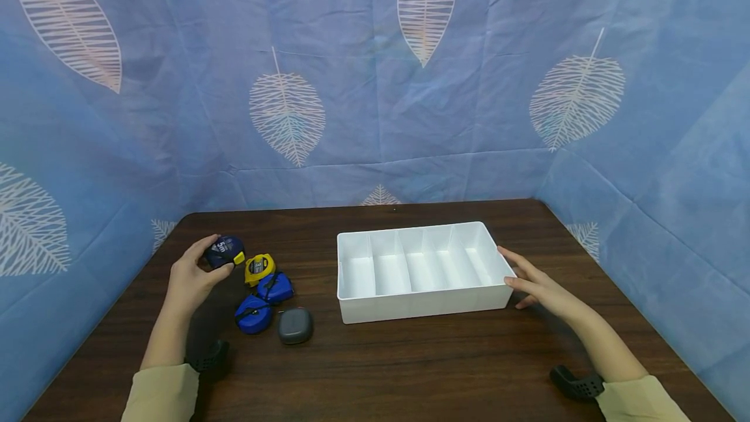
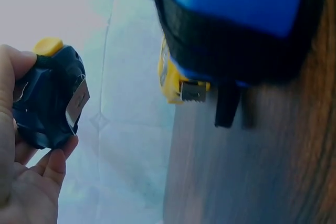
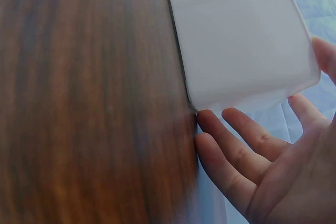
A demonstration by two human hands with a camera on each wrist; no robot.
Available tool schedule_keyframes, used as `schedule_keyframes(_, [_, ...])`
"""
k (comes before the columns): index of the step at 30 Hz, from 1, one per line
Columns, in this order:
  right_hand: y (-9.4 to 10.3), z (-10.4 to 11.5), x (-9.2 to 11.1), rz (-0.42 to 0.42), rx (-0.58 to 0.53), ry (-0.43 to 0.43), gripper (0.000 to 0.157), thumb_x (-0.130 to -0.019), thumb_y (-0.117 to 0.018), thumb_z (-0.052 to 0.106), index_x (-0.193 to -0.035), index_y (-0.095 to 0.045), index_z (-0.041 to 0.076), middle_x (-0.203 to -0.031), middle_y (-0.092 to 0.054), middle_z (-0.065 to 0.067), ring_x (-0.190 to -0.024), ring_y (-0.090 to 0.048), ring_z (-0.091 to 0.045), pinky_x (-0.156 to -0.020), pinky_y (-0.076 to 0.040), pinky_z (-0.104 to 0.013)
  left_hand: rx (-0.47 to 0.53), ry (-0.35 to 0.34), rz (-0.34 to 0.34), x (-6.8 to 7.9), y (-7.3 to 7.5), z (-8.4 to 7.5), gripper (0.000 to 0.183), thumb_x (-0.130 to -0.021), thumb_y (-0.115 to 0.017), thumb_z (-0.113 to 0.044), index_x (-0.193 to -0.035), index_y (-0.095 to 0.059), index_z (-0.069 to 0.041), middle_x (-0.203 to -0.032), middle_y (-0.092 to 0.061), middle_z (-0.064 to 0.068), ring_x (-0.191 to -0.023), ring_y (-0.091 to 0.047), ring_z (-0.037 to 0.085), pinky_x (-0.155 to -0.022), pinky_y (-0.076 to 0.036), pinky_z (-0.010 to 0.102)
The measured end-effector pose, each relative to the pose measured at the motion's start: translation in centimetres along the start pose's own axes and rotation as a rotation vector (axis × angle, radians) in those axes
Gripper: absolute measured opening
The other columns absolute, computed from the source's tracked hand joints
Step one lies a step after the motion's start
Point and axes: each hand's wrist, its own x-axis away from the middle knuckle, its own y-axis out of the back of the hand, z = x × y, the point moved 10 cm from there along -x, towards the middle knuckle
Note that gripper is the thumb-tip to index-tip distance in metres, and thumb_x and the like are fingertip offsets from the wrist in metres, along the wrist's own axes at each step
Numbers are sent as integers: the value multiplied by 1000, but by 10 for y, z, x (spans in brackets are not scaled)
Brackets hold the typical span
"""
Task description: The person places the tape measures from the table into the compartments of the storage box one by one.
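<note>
My left hand (image 1: 190, 279) grips a navy tape measure (image 1: 224, 251) between thumb and fingers, at the left of the table. The left wrist view shows its yellow button and metal end hook. Just right of it is a yellow tape measure (image 1: 259, 269), then two blue tape measures (image 1: 275, 287) (image 1: 254, 314) with black straps. One blue tape measure (image 2: 236, 3) looms close in the left wrist view. At the right end of a white compartment box (image 1: 428, 305), my right hand (image 1: 541, 288) touches the wall with loosely extended fingers. The box's compartments hold nothing visible.
A dark grey rounded-square object (image 1: 295, 325) lies in front of the tape measures, left of the box. Everything rests on a dark wooden table (image 1: 398, 370). Blue leaf-print cloth (image 1: 351, 103) hangs behind and along both sides.
</note>
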Motion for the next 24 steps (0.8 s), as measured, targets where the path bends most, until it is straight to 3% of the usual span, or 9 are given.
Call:
schedule_keyframes(8, [0, 0, 0, 3, -4, 4, 66, -102, -43, 19, -154, -4, 9, -140, -24, -38, -115, -43, -53, -69, -51, -48, 15, -13, -9, -2, -1, -13, 67, -83, -75, -15, -141, -45, -1, -140, -43, 23, -102, -50, 34, -75, -45, 41])
schedule_keyframes(17, [-1, 1, 0, 8, -7, 4, 66, -102, -43, 19, -154, -4, 9, -143, -20, -37, -116, -41, -54, -69, -51, -47, 42, -59, -33, -1, 0, -30, 66, -81, -76, -12, -140, -47, -3, -141, -43, 21, -108, -49, 34, -73, -40, 24])
schedule_keyframes(24, [0, 0, 0, 1, -7, -1, 66, -101, -43, 19, -154, -5, 9, -140, -24, -38, -114, -43, -53, -69, -51, -47, 56, -79, -51, -2, 0, -37, 65, -81, -76, -13, -139, -49, -4, -140, -44, 20, -105, -49, 32, -74, -40, 32])
